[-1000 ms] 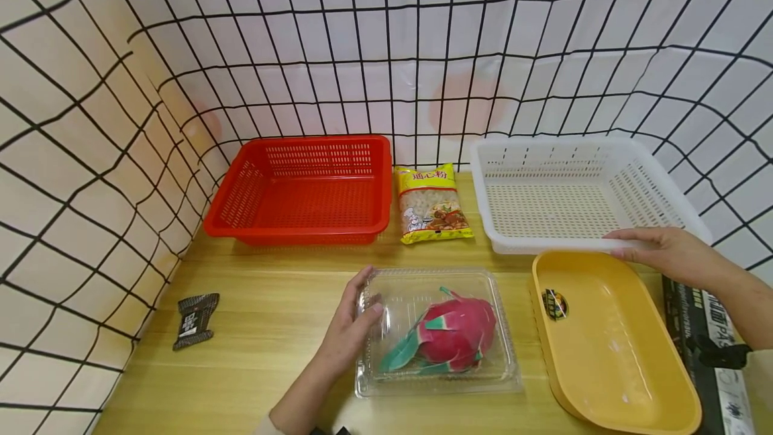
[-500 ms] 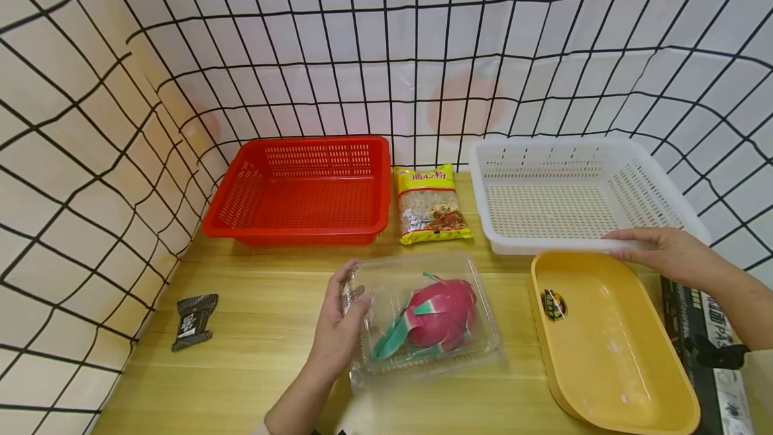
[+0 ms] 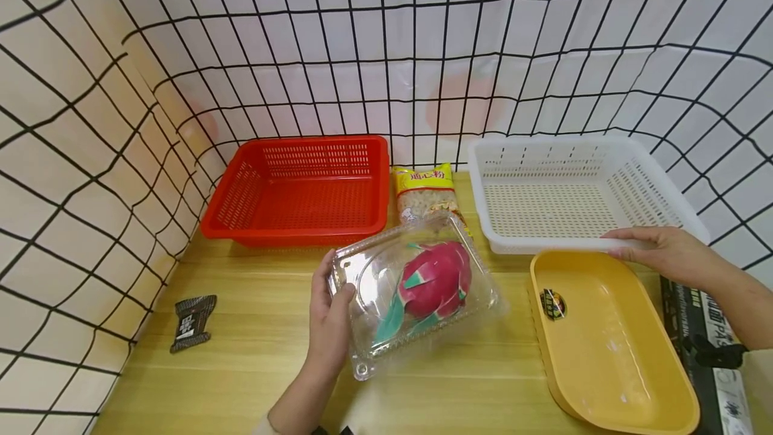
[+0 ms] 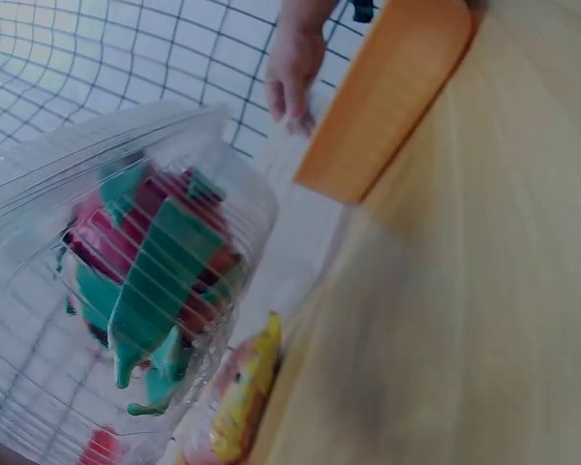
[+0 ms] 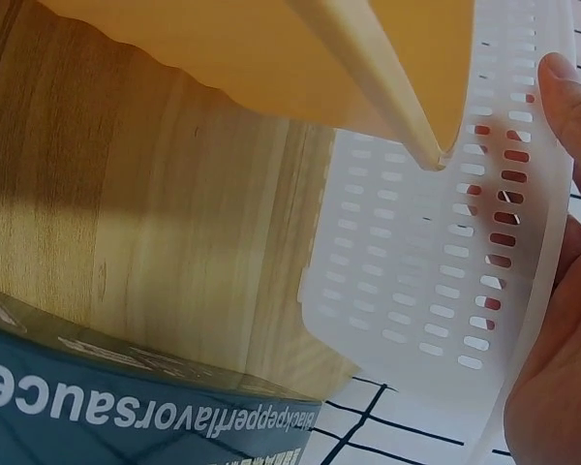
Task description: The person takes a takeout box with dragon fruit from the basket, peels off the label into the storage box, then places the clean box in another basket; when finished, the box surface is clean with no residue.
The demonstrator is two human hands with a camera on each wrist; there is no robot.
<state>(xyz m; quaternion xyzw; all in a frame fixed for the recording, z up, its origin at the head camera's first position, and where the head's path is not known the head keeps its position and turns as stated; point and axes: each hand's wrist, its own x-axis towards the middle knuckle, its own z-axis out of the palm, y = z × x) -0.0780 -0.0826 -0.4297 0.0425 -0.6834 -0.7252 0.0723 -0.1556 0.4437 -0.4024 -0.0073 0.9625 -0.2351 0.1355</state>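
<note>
In the head view my left hand (image 3: 329, 317) grips the left side of a clear plastic clamshell box (image 3: 368, 348), thumb on top. The box is tilted above the table. A dragon fruit (image 3: 437, 280), pink with green scales, lies inside; the left wrist view shows the box (image 4: 39, 194) and dragon fruit (image 4: 165, 262) from beneath. My right hand (image 3: 670, 254) holds the front rim of a white plastic basket (image 3: 492, 237) near its right corner. In the right wrist view, its fingers are partly hidden behind the basket wall (image 5: 407, 252).
A red basket (image 3: 296, 232) stands back left. Beside it lies a yellow pasta bag (image 3: 425, 197), partly behind the box. A yellow tray (image 3: 616, 354) stands in front of the white basket, next to a dark sauce pack (image 3: 694, 314). A small black packet (image 3: 193, 323) lies left. Wire mesh surrounds the table.
My left hand has lifted the clamshell box off the table, moved it left and away from me, and tilted it. My right hand has stayed on the white basket's rim.
</note>
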